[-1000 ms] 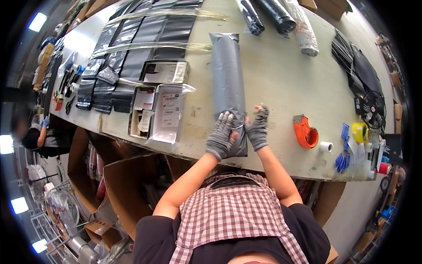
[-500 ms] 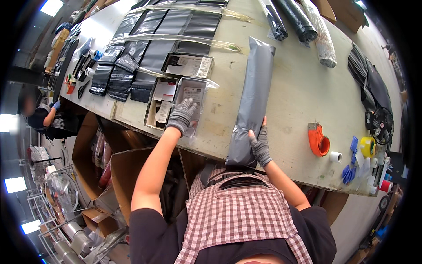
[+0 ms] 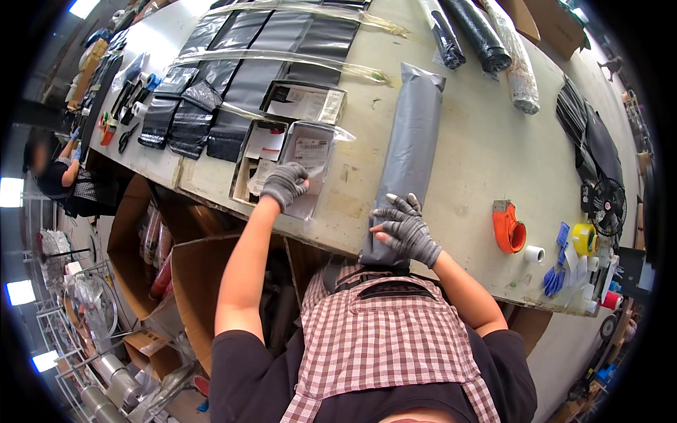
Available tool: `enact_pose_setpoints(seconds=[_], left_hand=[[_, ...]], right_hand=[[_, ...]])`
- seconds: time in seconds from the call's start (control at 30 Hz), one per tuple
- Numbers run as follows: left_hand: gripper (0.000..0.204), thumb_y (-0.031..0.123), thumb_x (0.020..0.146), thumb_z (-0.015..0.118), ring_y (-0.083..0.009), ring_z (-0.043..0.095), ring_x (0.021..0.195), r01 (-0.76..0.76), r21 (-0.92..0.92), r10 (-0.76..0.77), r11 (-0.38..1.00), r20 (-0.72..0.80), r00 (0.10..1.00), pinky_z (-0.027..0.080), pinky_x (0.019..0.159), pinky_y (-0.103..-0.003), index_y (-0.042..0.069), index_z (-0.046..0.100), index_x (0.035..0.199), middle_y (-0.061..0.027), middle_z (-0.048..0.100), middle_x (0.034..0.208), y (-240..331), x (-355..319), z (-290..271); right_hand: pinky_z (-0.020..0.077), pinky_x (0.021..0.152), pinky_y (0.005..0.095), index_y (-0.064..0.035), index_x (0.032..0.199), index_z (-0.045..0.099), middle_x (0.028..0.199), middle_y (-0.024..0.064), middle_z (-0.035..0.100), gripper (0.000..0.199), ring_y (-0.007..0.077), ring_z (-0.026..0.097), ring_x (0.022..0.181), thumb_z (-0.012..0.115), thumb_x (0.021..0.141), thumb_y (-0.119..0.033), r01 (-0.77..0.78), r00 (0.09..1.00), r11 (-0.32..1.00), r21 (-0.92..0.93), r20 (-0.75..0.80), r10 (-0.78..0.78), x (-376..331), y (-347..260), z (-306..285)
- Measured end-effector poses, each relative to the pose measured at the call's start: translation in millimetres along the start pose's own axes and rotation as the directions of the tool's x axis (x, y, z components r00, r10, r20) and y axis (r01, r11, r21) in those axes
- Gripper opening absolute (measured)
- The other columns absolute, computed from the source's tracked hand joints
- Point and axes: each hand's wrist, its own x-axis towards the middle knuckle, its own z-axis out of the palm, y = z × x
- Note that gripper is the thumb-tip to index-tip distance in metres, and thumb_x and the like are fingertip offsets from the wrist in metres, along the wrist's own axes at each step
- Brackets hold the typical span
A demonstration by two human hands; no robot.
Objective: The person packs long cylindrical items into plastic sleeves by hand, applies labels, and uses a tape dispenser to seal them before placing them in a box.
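Observation:
A long grey plastic mailer package lies lengthwise before me, its near end at the table edge by my apron. My right hand, in a grey striped fingerless glove, rests on its lower part with fingers spread. My left hand, gloved alike, is curled over the near part of a box lined with clear plastic that holds printed labels. Its fingertips are drawn together; whatever is between them is hidden. Left of it stands a narrow box with paper slips, and behind is another box of papers.
Black plastic mailers lie in rows under clear strips at the far left. Wrapped rolls lie at the back. To the right are an orange tape dispenser, yellow tape and a fan. Another person works far left.
My left hand has curled its fingers, drawing slightly back toward me over the label box. The right hand has shifted from the package's side onto its top, spreading its fingers.

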Motion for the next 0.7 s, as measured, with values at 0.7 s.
enact_pose_setpoints(seconds=[0.7], left_hand=[[0.029,0.026,0.081,0.072,-0.0082,0.050,0.053,0.604,-0.794,-0.312,-0.061,0.590,0.745,0.039,0.047,-0.021,0.001,0.063,0.092,-0.0035,0.058,0.070,186.4,-68.0,12.2]], right_hand=[[0.0571,0.068,0.0276,0.0009,0.115,0.061,0.103,0.0087,0.066,0.028,0.0161,0.064,0.088,0.057,0.091,-0.013,-0.122,0.835,0.362,0.924,-0.102,0.541,-4.5,-34.8,-42.1]])
